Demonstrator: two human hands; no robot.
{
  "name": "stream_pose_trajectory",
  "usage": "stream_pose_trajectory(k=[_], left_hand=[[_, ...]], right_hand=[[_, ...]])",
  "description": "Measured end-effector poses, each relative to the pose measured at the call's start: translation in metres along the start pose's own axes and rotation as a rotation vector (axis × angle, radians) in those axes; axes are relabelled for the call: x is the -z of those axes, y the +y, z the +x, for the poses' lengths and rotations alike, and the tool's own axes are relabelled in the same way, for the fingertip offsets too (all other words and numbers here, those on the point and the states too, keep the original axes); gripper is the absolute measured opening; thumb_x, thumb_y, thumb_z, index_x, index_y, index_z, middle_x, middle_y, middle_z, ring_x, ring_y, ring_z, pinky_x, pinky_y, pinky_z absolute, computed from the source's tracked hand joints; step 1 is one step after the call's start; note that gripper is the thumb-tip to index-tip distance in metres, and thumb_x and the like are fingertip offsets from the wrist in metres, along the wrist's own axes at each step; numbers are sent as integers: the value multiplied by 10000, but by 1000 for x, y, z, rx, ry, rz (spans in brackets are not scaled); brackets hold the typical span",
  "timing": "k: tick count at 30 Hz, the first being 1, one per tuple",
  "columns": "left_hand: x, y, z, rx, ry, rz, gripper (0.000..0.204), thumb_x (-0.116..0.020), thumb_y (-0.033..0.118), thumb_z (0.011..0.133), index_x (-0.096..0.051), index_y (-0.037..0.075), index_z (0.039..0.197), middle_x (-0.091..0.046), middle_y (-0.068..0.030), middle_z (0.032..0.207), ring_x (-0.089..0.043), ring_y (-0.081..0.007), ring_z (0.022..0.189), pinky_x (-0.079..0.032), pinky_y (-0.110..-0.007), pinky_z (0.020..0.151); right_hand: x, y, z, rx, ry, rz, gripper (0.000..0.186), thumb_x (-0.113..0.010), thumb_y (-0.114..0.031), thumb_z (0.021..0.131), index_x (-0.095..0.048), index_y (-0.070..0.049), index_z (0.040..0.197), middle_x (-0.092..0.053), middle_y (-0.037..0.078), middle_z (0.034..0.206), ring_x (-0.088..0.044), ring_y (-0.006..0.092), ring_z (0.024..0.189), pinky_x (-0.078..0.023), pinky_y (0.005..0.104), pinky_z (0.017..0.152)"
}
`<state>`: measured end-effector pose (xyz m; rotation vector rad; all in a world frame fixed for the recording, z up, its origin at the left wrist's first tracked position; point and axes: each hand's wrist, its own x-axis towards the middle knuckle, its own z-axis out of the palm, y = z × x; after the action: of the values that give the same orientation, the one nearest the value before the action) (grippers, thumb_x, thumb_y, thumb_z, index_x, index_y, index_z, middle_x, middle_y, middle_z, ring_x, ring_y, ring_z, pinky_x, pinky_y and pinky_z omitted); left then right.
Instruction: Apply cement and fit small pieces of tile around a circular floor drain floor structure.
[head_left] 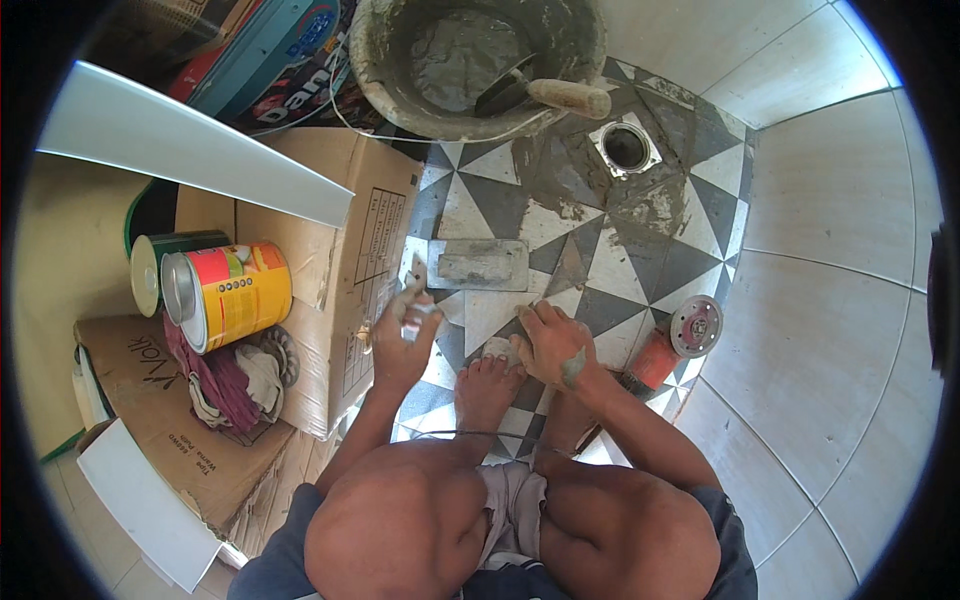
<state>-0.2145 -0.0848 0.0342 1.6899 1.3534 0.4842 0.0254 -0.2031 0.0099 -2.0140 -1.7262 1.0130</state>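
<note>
My left hand (405,340) is raised beside the cardboard box, its fingers curled round a small white and red thing (416,318) whose kind I cannot make out. Grey smears coat its fingertips. My right hand (553,345) hangs over my bare feet with fingers and thumb apart and nothing seen in them; a patch of grey mortar sticks to its wrist. Ahead of both hands, a rectangular grey plastering float (480,264) lies on the black-and-white patterned floor tiles (618,262). Right of my right hand lies a red angle grinder (655,358) with a round disc (696,326).
A bucket (372,75) of wet mortar holds a wooden-handled trowel (568,97). Mortar surrounds a square floor drain (652,160). At left, a cardboard box (385,215) stands near a yellow can (245,297), maroon cloth (222,385) and white strip (200,145). Tiled walls (830,190) bound the right.
</note>
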Motion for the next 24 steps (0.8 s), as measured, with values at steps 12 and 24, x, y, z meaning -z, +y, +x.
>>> stream_pose_trajectory(k=[12,24], left_hand=[[-30,-16,-43,-8,-253,271,531,-823,223,865,-594,13,1296,-707,-179,1217,-699,-318,1107,-588,-420,871],[-49,5,-27,203,-380,-9,521,-857,257,850,-623,-4,1234,-727,-182,1166,-717,-291,1091,-566,-402,944]], right_hand=[[-15,2,15,-54,193,-176,466,-794,-274,853,-636,-19,1210,-556,183,1202,-574,369,1184,-522,478,953],[-16,-8,-3,-20,31,-150,550,-719,-252,903,-551,25,1347,-591,217,1230,-570,390,1207,-475,491,1002]])
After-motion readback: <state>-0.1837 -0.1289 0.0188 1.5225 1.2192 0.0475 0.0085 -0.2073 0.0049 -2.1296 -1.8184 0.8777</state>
